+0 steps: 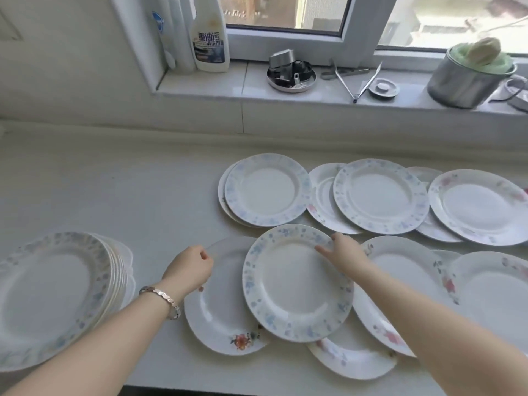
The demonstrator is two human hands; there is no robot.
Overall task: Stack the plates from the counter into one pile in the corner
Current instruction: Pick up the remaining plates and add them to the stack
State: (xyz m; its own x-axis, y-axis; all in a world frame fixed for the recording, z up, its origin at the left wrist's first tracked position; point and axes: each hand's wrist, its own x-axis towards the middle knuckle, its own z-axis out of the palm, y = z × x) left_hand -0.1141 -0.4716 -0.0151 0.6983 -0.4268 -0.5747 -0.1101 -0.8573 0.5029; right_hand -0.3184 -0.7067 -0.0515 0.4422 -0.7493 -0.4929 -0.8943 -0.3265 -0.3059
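Forearms reach in – right hand (pixel 344 254) pinches the blue-rimmed plate (pixel 297 282) at its far edge, left hand (pixel 191 268) curls at the orange-flower plate (pixel 225 304) beneath, grip unclear – so lift level, then carry onto the pile (pixel 54 292) left of those fingers

- On the far windowsill (pixel 217 84), left of me, my white spray bottle (pixel 210 35) has a label reading "重油污" above "清洗剂".
- The white bottle (pixel 174 35) beside it has a blue badge I can't read.

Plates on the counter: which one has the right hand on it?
The blue-rimmed plate at the front middle, lying over the orange-flowered plate; the right hand holds its far rim.
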